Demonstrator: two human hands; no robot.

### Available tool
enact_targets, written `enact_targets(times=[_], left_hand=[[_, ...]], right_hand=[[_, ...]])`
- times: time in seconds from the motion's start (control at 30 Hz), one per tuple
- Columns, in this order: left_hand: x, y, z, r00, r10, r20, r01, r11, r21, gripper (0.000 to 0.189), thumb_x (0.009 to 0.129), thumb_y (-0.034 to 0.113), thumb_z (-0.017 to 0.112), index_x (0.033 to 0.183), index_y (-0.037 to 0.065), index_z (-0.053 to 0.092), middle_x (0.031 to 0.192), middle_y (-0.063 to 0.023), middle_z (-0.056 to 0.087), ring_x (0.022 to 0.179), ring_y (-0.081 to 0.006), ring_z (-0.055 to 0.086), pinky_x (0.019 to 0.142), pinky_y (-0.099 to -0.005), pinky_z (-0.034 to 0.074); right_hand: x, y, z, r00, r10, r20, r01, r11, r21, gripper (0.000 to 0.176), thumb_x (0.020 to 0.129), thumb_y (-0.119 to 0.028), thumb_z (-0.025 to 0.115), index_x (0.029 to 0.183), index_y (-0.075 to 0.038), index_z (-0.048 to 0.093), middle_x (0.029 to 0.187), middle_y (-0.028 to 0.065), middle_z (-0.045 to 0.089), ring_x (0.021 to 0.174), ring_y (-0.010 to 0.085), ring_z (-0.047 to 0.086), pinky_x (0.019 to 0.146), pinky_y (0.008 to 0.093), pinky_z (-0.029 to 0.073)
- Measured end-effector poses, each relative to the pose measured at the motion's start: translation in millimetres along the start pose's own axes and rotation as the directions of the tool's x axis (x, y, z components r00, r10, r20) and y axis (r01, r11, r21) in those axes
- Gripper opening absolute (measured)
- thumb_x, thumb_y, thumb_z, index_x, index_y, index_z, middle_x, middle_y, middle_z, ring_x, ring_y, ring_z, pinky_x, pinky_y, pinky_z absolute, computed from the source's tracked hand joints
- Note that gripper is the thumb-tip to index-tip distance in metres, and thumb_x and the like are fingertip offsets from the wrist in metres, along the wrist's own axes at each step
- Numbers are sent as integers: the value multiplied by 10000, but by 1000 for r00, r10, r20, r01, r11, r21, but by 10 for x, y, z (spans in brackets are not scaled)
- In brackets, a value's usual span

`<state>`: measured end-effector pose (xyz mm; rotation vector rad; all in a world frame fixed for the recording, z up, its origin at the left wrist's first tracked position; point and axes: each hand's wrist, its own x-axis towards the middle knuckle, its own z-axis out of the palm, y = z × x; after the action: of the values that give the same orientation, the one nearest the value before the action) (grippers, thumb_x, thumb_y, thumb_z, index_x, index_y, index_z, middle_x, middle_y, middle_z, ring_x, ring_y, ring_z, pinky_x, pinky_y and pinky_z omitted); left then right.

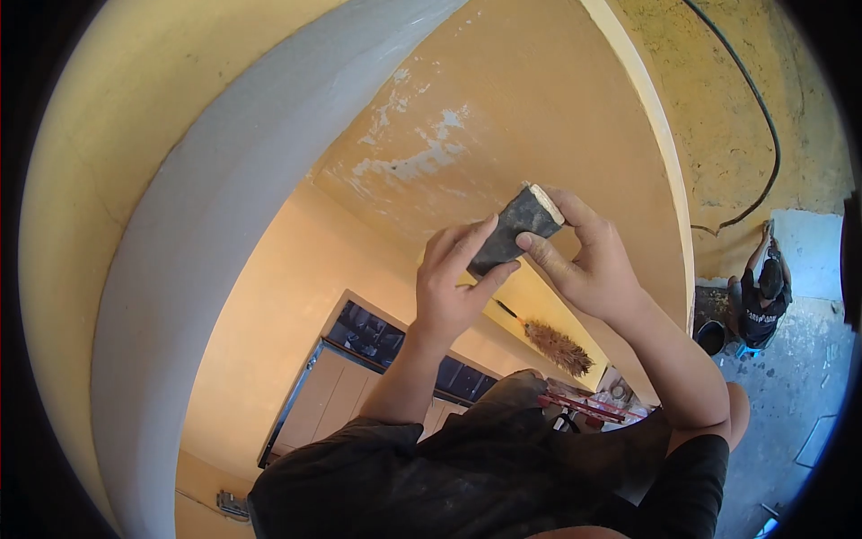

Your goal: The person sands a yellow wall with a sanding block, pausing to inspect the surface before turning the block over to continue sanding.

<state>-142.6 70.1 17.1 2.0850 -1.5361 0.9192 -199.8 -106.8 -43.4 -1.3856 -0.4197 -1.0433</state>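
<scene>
Both my hands hold a sanding block [512, 232], a small block wrapped in dark, dusty sandpaper with a pale rough end showing at the top. My left hand [452, 280] grips its lower left part, thumb below and fingers along the near side. At the upper right end, my right hand [588, 256] pinches the block, its thumb on the dark face and fingers behind the pale end. Past the hands is an orange-tan wall surface [548, 99] with scraped whitish patches [417, 160].
A curved grey band [180, 242] runs down the left. A feather duster [558, 348] lies on a yellow ledge below my hands, near red metal bars [593, 409]. At far right, a person in dark clothing [761, 301] works low at a wall, beside a black bucket [710, 338].
</scene>
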Motion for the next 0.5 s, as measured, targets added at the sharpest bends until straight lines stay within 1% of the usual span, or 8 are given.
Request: enact_targets(times=[0.03, 0.07, 0.13, 0.2, 0.27, 0.33, 0.37, 0.5], left_hand=[[34, -54, 2, 1000, -3, -1, 3, 1000, 6, 589, 717, 10, 823, 1257, -13, 592, 1059, -125, 635, 947, -189, 633, 797, -298, 522], [61, -125, -6, 999, -41, -5, 40, 996, -74, 583, 729, 38, 818, 1265, 6, 591, 1037, -117, 640, 901, -193, 631, 771, -295, 515], [8, -188, -35, 996, -84, -13, 82, 987, -139, 577, 742, 66, 813, 1273, 25, 589, 1016, -109, 645, 855, -198, 628, 746, -291, 509], [0, -210, 80, 942, -328, 78, 328, 840, -432, 579, 753, 73, 813, 1280, 18, 578, 985, -93, 644, 846, -162, 627, 762, -287, 497], [-31, -214, 185, 956, -284, 79, 290, 860, -419, 572, 768, 80, 806, 1286, 16, 571, 980, -77, 645, 849, -150, 631, 768, -292, 502], [-37, -176, 253, 967, -229, 114, 256, 869, -423, 577, 779, 84, 797, 1298, 13, 557, 968, -77, 644, 865, -153, 636, 771, -294, 507], [-39, -153, 263, 958, -242, 154, 285, 864, -416, 593, 790, 2, 767, 1332, -4, 525, 1059, -46, 629, 898, -113, 582, 806, -267, 476], [-12, -164, 347, 967, -222, 126, 255, 870, -422, 583, 810, 29, 763, 1338, -1, 516, 1047, -48, 631, 874, -116, 577, 794, -268, 481]], right_hand=[[16, -31, -42, 997, -71, 13, 72, 974, -213, 477, 823, -235, 739, 1202, 8, 582, 998, 173, 656, 960, 315, 642, 871, 400, 493], [36, -84, -91, 997, -70, 19, 73, 977, -202, 477, 823, -235, 739, 1202, 8, 582, 998, 173, 656, 960, 315, 642, 871, 400, 493], [82, -155, -198, 921, -390, -8, 334, 798, -502, 580, 755, -339, 775, 1200, -16, 591, 1061, 174, 627, 1002, 345, 606, 864, 400, 480], [101, -52, -247, 894, -448, -13, 382, 776, -502, 574, 732, -340, 780, 1192, -44, 608, 1132, 176, 589, 1055, 334, 578, 885, 426, 454], [114, 0, -316, 825, -564, -48, 378, 612, -694, 521, 742, -293, 770, 1188, -65, 623, 1159, 186, 567, 1095, 358, 554, 940, 470, 413], [143, 121, -365, 796, -599, -88, 324, 543, -774, 501, 744, -271, 764, 1188, -81, 630, 1199, 193, 538, 1138, 371, 524, 966, 494, 389], [157, 176, -387, 767, -629, -124, 259, 481, -837, 483, 745, -249, 758, 1188, -98, 636, 1239, 200, 510, 1181, 384, 494, 992, 517, 365], [199, 316, -478, 759, -620, -201, 112, 428, -897, 480, 749, -207, 748, 1209, -133, 634, 1349, 211, 422, 1259, 381, 427, 1038, 523, 339]])
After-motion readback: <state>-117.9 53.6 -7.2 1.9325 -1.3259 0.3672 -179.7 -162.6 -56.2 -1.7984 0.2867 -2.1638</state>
